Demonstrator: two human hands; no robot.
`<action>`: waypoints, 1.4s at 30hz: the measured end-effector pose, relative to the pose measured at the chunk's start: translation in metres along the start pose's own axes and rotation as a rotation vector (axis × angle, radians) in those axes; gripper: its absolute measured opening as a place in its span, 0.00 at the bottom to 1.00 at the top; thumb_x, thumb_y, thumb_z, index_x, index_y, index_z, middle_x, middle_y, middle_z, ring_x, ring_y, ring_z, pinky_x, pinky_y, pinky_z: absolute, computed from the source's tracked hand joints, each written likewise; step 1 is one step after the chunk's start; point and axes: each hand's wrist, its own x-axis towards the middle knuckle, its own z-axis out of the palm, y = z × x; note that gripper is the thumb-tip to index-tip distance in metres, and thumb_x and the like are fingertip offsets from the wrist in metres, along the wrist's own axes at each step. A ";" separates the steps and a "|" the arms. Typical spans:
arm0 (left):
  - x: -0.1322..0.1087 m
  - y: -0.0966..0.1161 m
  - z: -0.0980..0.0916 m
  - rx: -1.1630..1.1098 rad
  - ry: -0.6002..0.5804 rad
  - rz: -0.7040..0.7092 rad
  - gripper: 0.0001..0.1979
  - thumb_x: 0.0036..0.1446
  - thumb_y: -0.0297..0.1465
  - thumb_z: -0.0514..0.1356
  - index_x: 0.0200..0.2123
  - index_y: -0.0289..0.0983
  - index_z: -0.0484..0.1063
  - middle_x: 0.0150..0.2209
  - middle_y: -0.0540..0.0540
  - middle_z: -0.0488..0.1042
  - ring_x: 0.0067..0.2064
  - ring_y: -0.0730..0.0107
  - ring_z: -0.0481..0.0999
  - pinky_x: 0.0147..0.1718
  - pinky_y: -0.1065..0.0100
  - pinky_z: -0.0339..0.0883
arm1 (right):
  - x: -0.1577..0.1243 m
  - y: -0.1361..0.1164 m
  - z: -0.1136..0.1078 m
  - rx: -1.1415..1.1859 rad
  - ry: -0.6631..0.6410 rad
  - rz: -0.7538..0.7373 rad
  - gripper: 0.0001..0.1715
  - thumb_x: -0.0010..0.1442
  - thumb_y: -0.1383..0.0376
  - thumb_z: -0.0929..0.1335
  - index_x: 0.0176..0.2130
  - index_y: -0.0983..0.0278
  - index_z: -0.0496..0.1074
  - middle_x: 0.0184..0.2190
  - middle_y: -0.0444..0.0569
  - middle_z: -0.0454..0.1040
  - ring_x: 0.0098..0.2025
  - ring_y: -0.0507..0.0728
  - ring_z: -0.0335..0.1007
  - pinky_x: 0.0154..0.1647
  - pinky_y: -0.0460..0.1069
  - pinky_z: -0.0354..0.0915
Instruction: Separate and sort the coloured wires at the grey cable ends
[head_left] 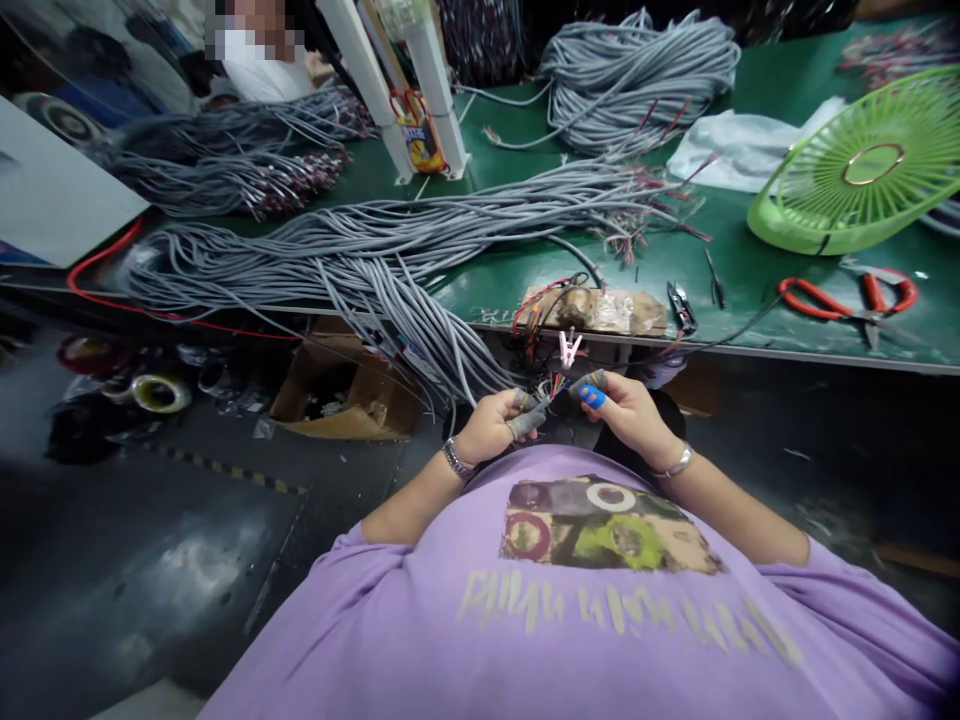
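My left hand (496,424) is closed around the end of a grey cable (420,340) that runs up to the bundle on the bench. Grey finger cots cover its fingertips. My right hand (626,408) pinches the thin coloured wires (555,385) that fan out of that cable end; a blue cot sits on one finger. Both hands meet just below the edge of the green workbench (750,270), above my purple shirt. A small pink clip (569,347) hangs from the bench edge right above the wires.
Large bundles of grey cables (360,250) lie across the bench, with more coils (637,70) at the back. A green fan (862,165), red-handled scissors (847,300) and a taped fixture (600,310) sit at right. A cardboard box (337,395) and tape rolls (157,392) lie below. Another person (262,60) sits opposite.
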 end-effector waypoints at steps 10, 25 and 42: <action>0.002 -0.005 0.007 0.391 -0.020 0.217 0.12 0.61 0.39 0.58 0.31 0.37 0.72 0.28 0.48 0.76 0.28 0.75 0.73 0.30 0.73 0.67 | -0.001 0.009 0.006 0.584 0.025 0.228 0.20 0.43 0.65 0.76 0.39 0.59 0.76 0.35 0.45 0.76 0.31 0.51 0.68 0.29 0.46 0.67; -0.001 -0.004 -0.010 0.008 -0.140 0.122 0.24 0.57 0.51 0.60 0.28 0.34 0.70 0.23 0.49 0.73 0.21 0.79 0.69 0.22 0.76 0.65 | 0.011 0.015 0.030 0.575 -0.179 0.243 0.20 0.40 0.56 0.81 0.31 0.63 0.77 0.27 0.44 0.76 0.27 0.51 0.70 0.32 0.49 0.70; 0.004 -0.003 -0.007 -0.186 0.044 0.079 0.28 0.48 0.56 0.64 0.30 0.35 0.65 0.21 0.53 0.72 0.17 0.80 0.68 0.16 0.78 0.60 | 0.014 0.024 0.025 0.462 -0.154 0.183 0.28 0.52 0.44 0.73 0.44 0.59 0.77 0.44 0.51 0.78 0.43 0.56 0.74 0.48 0.52 0.68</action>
